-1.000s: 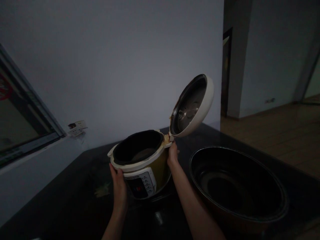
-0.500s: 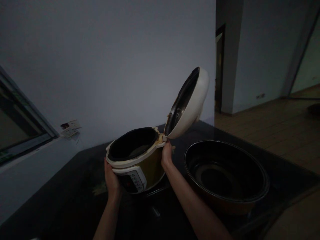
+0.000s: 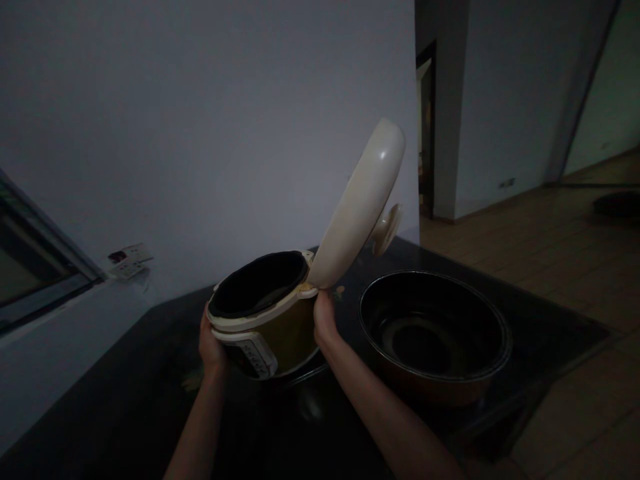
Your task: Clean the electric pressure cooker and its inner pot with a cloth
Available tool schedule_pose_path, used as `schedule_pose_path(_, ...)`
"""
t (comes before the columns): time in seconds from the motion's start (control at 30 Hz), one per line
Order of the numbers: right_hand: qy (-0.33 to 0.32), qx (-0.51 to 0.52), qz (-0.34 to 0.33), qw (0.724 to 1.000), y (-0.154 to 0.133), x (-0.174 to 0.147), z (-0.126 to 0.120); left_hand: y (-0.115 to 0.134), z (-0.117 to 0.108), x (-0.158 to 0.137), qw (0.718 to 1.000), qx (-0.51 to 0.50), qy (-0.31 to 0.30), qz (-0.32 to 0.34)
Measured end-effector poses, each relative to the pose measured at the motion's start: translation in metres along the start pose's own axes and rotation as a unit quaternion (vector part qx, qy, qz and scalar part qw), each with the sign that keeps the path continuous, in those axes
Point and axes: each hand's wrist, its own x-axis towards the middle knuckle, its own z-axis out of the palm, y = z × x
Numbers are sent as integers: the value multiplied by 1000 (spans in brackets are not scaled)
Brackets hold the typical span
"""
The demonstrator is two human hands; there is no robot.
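Both sides of the cooker (image 3: 295, 333) were held between bare hands. The left grip (image 3: 213, 350) lay cupped on its left side, below the pale rim, with most of its fingers out of sight. The right grip (image 3: 325, 320) pressed the opposite side, just under the hinge, spread to the curve of the body; how far its fingers reached behind could not be told. So the cooker was clasped between the two palms, over the dark desk (image 3: 100, 400), its rim sloping up to the right. Whether its base touched the surface was too dark to tell. The control panel (image 3: 250, 357) faced the near side, toward the left. The cream lid (image 3: 357, 207) stood open, leaning to the right, its knob (image 3: 387, 230) pointing outward. A wide black-lined pan (image 3: 435, 327) sat upright on the desk, near the right forearm. A pale wall (image 3: 200, 133) rose behind the cooker.
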Motion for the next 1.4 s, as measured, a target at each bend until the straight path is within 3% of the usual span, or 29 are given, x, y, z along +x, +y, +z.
schedule_pose_path(0.23, -7, -22, 21, 1000, -12, -19, -1, 2, 4, 9, 999, 8, 22, -44)
schedule_pose_path(0.5, -38, -37, 8, 999, -17, -34, -9, 1, -4, 13, 999, 30, -15, -1)
schedule_pose_path(0.63, -33, -41, 11, 999, -14, -70, -14, 8, -9, 3, 998, 38, -19, 35)
schedule_pose_path(0.83, -92, 13, 44, 995, -4, -122, -24, 19, -5, -21, 997, 19, -8, 80)
schedule_pose_path(0.97, -67, -50, 3, 997, 9, -99, -27, 17, -6, -30, 995, 17, -26, 99)
schedule_pose_path(1.23, -4, -101, 32, 994, 42, -1, -30, 8, -7, -37, 994, 5, -38, 100)
schedule_pose_path(1.3, 2, -108, 29, 994, 44, -2, -31, 8, -6, -38, 994, 3, -35, 102)
schedule_pose_path(1.4, 1, -116, 19, 993, 43, -35, -31, 8, -5, -39, 994, 3, -33, 105)
